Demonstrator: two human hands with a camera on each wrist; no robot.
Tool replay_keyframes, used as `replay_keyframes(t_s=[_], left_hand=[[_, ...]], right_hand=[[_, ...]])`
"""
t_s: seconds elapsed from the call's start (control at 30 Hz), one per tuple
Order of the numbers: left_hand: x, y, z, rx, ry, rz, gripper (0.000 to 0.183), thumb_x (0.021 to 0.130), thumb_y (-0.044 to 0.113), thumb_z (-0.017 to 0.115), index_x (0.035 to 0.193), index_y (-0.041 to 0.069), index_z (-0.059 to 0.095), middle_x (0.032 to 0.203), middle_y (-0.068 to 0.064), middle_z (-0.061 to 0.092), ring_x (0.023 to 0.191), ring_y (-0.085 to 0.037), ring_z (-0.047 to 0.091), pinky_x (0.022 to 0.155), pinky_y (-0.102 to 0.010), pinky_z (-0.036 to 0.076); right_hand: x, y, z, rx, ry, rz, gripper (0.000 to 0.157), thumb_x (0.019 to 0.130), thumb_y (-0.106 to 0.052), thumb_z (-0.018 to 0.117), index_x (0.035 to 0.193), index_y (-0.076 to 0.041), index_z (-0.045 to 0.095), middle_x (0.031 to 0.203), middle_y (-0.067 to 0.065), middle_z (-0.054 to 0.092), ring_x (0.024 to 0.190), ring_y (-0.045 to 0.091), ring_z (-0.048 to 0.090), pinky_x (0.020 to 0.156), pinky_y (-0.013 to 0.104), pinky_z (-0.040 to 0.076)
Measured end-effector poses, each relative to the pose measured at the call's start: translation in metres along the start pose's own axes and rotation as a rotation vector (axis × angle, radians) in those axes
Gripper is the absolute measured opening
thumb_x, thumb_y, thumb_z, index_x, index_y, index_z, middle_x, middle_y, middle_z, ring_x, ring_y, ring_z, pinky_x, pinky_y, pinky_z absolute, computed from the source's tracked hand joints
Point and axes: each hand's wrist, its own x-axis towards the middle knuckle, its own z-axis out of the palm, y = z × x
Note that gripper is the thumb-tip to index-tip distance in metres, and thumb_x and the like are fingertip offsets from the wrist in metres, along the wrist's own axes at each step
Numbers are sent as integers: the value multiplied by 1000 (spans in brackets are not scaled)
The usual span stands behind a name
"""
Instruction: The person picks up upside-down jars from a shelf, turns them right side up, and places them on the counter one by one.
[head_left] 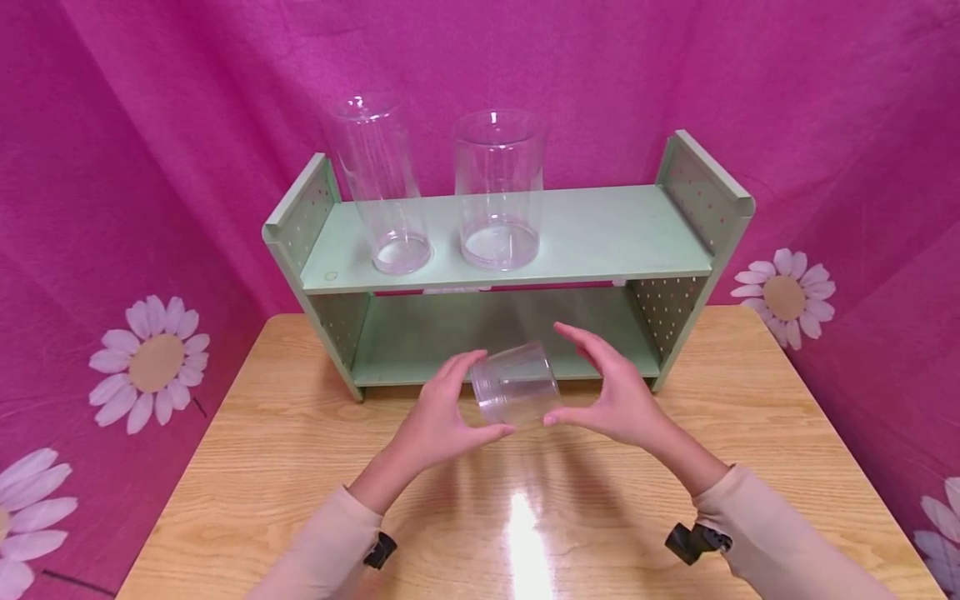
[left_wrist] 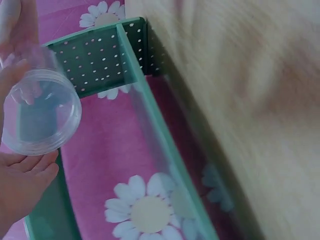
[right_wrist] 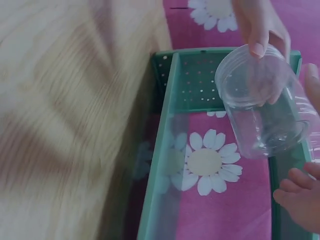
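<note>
A small clear plastic jar [head_left: 522, 385] is tilted on its side in front of the shelf, above the table. My left hand [head_left: 441, 423] holds it by the ribbed rim end, thumb below and fingers above. In the left wrist view the round mouth of the jar [left_wrist: 42, 112] faces the camera between that hand's thumb and fingers. My right hand [head_left: 621, 402] is at the jar's other end, thumb and fingers spread wide. The right wrist view has a gap between the jar [right_wrist: 262, 107] and the fingers of the right hand [right_wrist: 302, 197].
A green two-tier shelf [head_left: 600, 229] with perforated sides stands on the wooden table [head_left: 300, 467]. On its upper board are a tall clear cylinder [head_left: 382, 183] and a wider clear cylinder [head_left: 498, 192]. A pink curtain [head_left: 600, 75] with daisies hangs around the table.
</note>
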Motion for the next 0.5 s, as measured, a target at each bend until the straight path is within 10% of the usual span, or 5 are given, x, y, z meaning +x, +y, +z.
replay_keyframes(t_s=[0.23, 0.5], left_hand=[[1, 4, -8, 143, -64, 126, 92, 70, 35, 88, 143, 3, 42, 144, -13, 51, 134, -29, 48, 113, -45, 44], [-3, 7, -7, 121, -123, 123, 92, 70, 37, 87, 144, 6, 43, 145, -10, 50, 133, -26, 48, 110, -44, 47]], right_hand=[[-2, -4, 6, -236, -96, -166, 114, 58, -36, 93, 152, -11, 33, 157, 13, 38, 145, 34, 37, 113, 55, 40], [-7, -2, 15, -286, -135, -238, 100, 63, -23, 93, 146, -6, 41, 146, 15, 50, 133, 34, 51, 105, 49, 49]])
